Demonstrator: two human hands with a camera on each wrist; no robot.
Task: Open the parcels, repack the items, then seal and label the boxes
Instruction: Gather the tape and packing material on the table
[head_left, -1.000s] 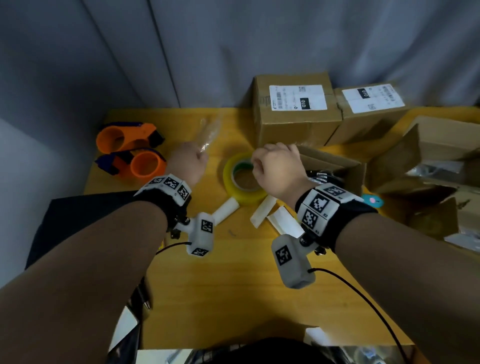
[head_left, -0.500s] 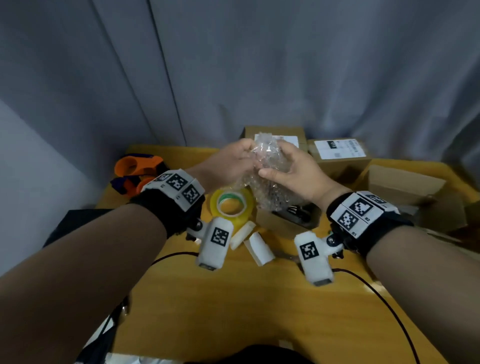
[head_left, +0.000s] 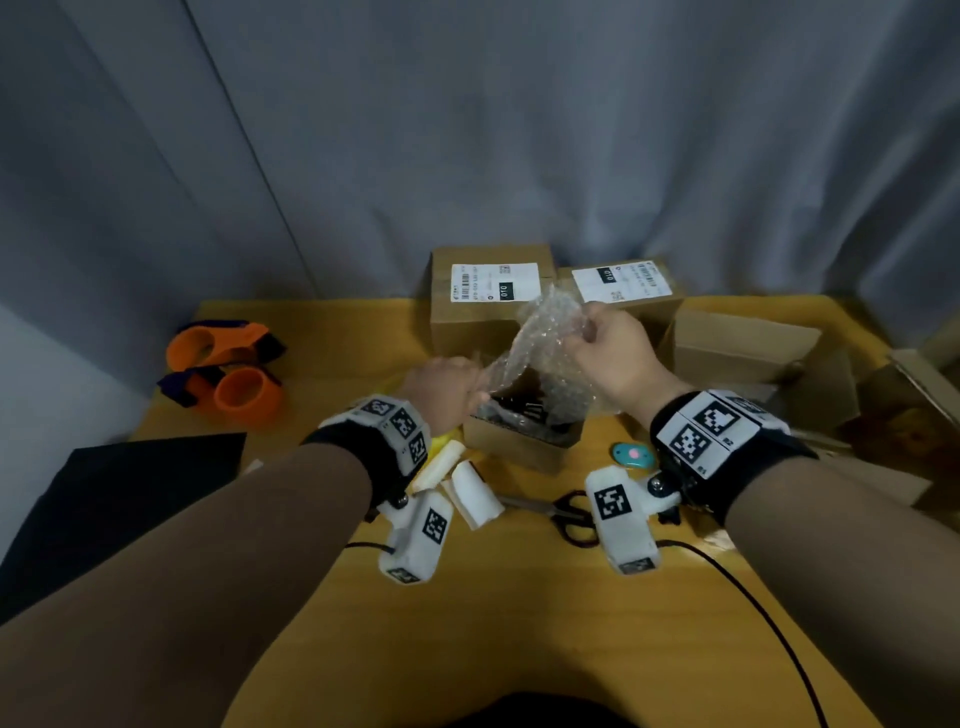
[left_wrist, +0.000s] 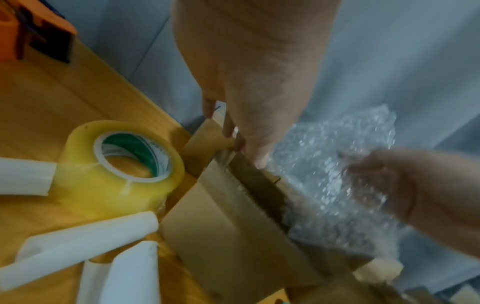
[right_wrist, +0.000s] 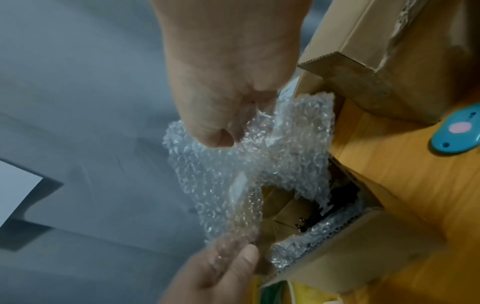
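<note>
Both hands pinch a bubble wrap sheet over the open small box.
Left hand (head_left: 441, 384) pinches the lower left edge of the bubble wrap (head_left: 545, 353); right hand (head_left: 618, 358) pinches its upper edge, higher up. The sheet hangs between them, its lower part inside the open box (head_left: 519, 447) just below both hands, over dark items I can't identify. Tape roll (left_wrist: 116, 164) touches the box just beside the left hand, white paper rolls (head_left: 472, 493) near that wrist. Scissors (head_left: 566, 512) and a teal oval gadget (head_left: 632, 456) lie under the right wrist on the tabletop (head_left: 519, 623). Two labelled boxes (head_left: 491, 296) beyond the hands.
</note>
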